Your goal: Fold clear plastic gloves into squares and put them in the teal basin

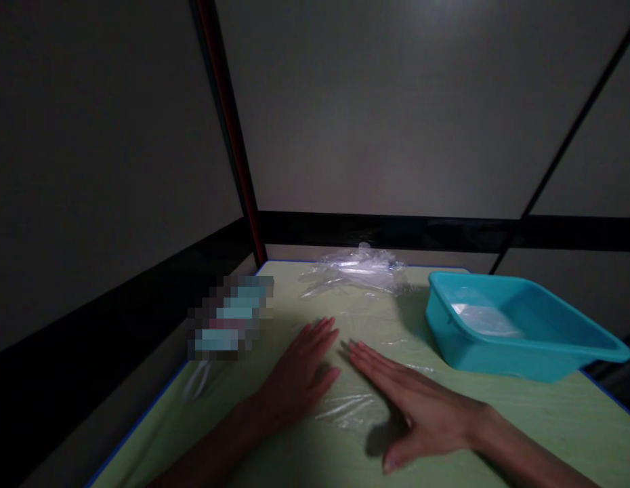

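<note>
A thin clear plastic sheet or bag (348, 410) lies flat on the pale green table (518, 420). My left hand (302, 376) is over its left part, palm down, with the fingers stretched out and the thumb apart. From the right, my right hand (411, 403) reaches over the same plastic, its fingers extended and its thumb spread toward me. Neither hand grips anything. Beyond my hands, crumpled clear plastic bags (363, 268) lie in a loose pile at the table's far edge.
A turquoise plastic basin (518, 359) stands at the right, with a whitish plastic packet (485, 320) inside. At the left edge lies a blurred-out object (234, 315) with a white loop (197, 379). Grey walls with dark trim stand behind and left.
</note>
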`<action>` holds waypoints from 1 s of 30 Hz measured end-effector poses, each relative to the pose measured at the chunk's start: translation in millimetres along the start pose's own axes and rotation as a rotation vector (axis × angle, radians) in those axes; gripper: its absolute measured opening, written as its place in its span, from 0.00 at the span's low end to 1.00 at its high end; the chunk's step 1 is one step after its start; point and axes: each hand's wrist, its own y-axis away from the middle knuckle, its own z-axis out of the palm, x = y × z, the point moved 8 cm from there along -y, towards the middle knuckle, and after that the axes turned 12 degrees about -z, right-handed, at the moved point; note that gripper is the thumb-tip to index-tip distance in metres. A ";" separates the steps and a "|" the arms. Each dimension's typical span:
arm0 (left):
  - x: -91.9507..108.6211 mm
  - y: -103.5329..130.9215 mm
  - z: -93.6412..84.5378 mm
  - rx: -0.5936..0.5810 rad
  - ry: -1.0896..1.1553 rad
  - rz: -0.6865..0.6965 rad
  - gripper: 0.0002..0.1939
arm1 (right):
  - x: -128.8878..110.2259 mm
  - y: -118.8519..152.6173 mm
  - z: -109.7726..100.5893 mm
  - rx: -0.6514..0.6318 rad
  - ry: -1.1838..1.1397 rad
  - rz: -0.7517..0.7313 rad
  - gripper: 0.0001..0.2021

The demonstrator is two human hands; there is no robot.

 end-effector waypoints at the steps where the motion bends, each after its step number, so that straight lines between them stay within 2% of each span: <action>1: -2.5 -2.1 -5.9 0.043 0.098 -0.039 0.23 | -4.6 2.8 -5.3 -0.005 -0.010 -0.024 0.43; 3: -9.5 -6.5 -11.6 0.054 0.362 -0.139 0.19 | -10.8 8.4 -12.9 -0.009 -0.016 -0.025 0.36; 4: -11.9 -8.5 -9.7 0.003 0.518 -0.185 0.18 | -12.9 10.6 -13.9 -0.016 -0.010 -0.012 0.32; 7: -8.0 -10.3 5.5 -0.276 0.962 -0.275 0.17 | -19.3 13.2 -7.2 -0.060 0.008 0.011 0.22; 10: -1.4 -5.2 16.9 -0.495 1.164 -0.347 0.18 | -25.2 11.1 -0.1 -0.079 0.036 0.004 0.16; 15: -0.6 2.7 26.1 -0.649 1.158 -0.435 0.15 | -25.5 9.1 -8.2 -0.012 -0.016 0.023 0.17; 19: -0.7 3.1 29.0 -0.691 1.139 -0.447 0.16 | -14.8 9.3 -24.0 0.183 -0.249 0.050 0.18; 22: -1.2 2.3 30.3 -0.701 1.166 -0.452 0.17 | 3.0 8.8 -31.8 0.387 -0.467 0.065 0.20; 25: -2.0 1.7 30.8 -0.703 1.185 -0.453 0.16 | 28.8 9.8 -30.8 0.551 -0.596 0.126 0.18; 30: -2.1 2.7 28.9 -0.709 1.178 -0.463 0.17 | 59.5 14.1 -22.8 0.662 -0.640 0.251 0.14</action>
